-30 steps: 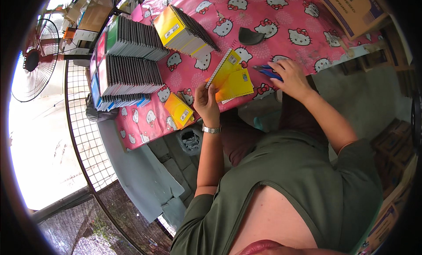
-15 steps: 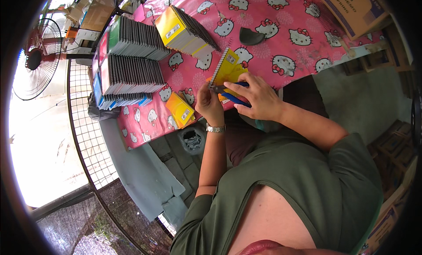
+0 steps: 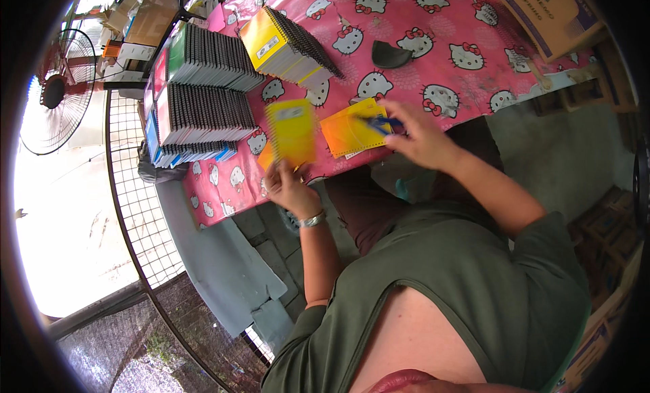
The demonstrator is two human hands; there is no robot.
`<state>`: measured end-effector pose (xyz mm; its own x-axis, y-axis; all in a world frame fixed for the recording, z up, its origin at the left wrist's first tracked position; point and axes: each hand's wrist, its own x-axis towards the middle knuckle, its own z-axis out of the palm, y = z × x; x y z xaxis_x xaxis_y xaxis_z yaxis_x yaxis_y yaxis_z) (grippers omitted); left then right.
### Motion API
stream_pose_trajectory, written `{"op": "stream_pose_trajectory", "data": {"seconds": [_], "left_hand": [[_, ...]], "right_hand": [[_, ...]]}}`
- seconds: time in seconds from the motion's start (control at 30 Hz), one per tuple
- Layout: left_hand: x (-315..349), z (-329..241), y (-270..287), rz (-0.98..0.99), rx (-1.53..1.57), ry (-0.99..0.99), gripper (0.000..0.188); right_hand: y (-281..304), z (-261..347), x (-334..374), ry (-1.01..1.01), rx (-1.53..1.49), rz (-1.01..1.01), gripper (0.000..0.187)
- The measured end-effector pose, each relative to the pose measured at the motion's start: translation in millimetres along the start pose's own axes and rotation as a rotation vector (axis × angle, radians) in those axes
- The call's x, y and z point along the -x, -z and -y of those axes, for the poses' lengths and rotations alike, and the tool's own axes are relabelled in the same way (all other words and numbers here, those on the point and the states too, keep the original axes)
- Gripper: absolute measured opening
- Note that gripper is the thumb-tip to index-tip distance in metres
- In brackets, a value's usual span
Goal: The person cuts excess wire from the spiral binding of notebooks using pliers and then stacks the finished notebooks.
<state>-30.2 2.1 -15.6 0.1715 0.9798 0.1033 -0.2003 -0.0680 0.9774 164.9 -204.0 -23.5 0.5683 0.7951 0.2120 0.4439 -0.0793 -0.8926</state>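
Note:
A yellow spiral notebook (image 3: 292, 130) is gripped at its lower end by my left hand (image 3: 292, 188), and it blurs with motion. Beneath it, part of another orange-yellow notebook (image 3: 266, 156) shows on the table. My right hand (image 3: 421, 137) is closed around blue-handled pliers (image 3: 384, 124), whose jaws point left over a yellow-orange notebook (image 3: 349, 132). That notebook lies near the table's front edge, with its coil along the near side and a white corner peeking out below.
Stacks of black-coiled notebooks (image 3: 206, 115) stand at the left, beside a yellow-covered stack (image 3: 288, 51). A dark curved piece (image 3: 391, 55) lies on the pink patterned tablecloth (image 3: 433, 71). A cardboard box (image 3: 545, 20) sits at the far right, and a fan (image 3: 57, 92) stands at left.
My left hand has swung left with the yellow notebook, away from the pliers. The right hand with the pliers has shifted slightly right, and the notebook below is now exposed.

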Motion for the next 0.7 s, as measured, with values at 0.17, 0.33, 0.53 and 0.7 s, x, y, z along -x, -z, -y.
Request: {"op": "stream_pose_trajectory", "data": {"seconds": [0.17, 0.33, 0.53, 0.7], "left_hand": [[-35, 27, 104, -0.167, -0.329, 0.099, 0.020], [-36, 47, 111, -0.147, -1.264, -0.404, 0.026], [15, 9, -46, 0.820, -0.992, -0.779, 0.033], [27, 10, -78, 1.159, -1.170, -0.849, 0.037]], "right_hand": [[58, -64, 19, 0.040, 0.609, -0.088, 0.056], [120, -107, -32, 0.069, 0.731, -0.271, 0.043], [236, -208, -72, -0.276, 1.363, -0.616, 0.030], [262, -214, -69, -0.357, 1.350, -0.310, 0.024]]}}
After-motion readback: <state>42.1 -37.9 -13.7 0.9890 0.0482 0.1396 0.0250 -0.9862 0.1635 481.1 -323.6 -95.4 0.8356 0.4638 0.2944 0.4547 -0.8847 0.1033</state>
